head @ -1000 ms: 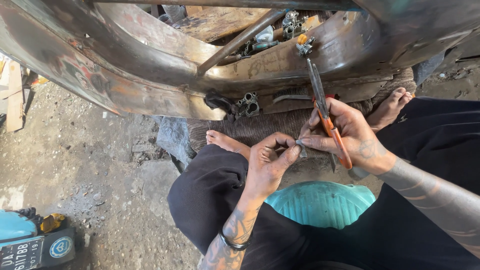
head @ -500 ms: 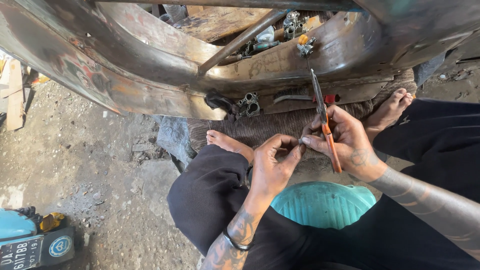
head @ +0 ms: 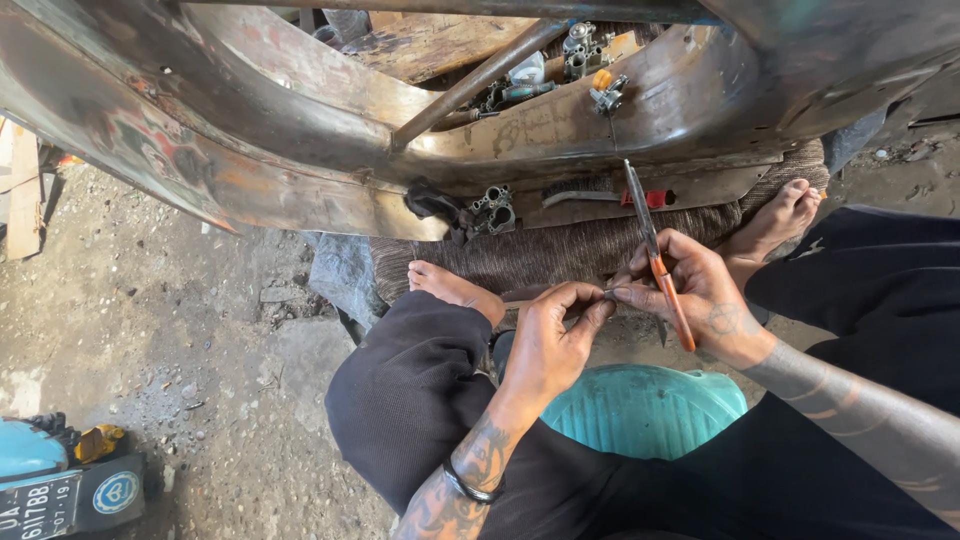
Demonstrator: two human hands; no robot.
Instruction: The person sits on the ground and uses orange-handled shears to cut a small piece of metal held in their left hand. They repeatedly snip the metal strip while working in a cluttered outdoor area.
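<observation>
My right hand (head: 700, 295) grips an orange-handled tool with a long metal shaft (head: 652, 245), pointing up and away from me. My left hand (head: 550, 340) pinches a small thin metal piece (head: 608, 292) right where the two hands meet, fingertips touching. Both hands work above my knees, over a teal plastic stool (head: 640, 410). My bare feet (head: 455, 285) rest on a brown woven mat (head: 570, 250).
A large rusty curved metal frame (head: 250, 140) spans the top, with a diagonal bar (head: 470, 85). Small metal engine parts (head: 490, 212) and a red-handled tool (head: 610, 195) lie on its ledge, more parts (head: 580, 50) behind. Dirt ground at left; a blue plated object (head: 50, 490) at bottom left.
Both hands have shifted slightly down and right, and the tool shaft now stands a little more upright. The pinch on the small piece continues.
</observation>
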